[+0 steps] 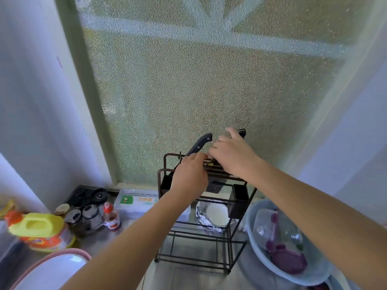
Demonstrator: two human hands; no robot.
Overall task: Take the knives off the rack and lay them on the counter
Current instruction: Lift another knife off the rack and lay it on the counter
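Note:
A dark wire rack [230, 243] stands on the counter before a frosted window. Two black knife handles stick up from its top. The left knife [201, 143] leans left, and my left hand [189, 176] sits at its base on the rack's top rail, fingers curled there. The right knife [241, 132] shows only its handle tip behind my right hand [232, 155], which reaches over the top of the rack with fingers spread around that handle. The blades are hidden inside the rack.
A pale blue basin [257, 248] with purple lids stands right of the rack. Left are a clear plastic box [136, 203], spice jars [90, 216], a red-capped bottle [111, 216], a yellow detergent jug [37, 231] and a pink-rimmed bowl [52, 268]. A foil-wrapped white dish [215, 214] sits behind the rack.

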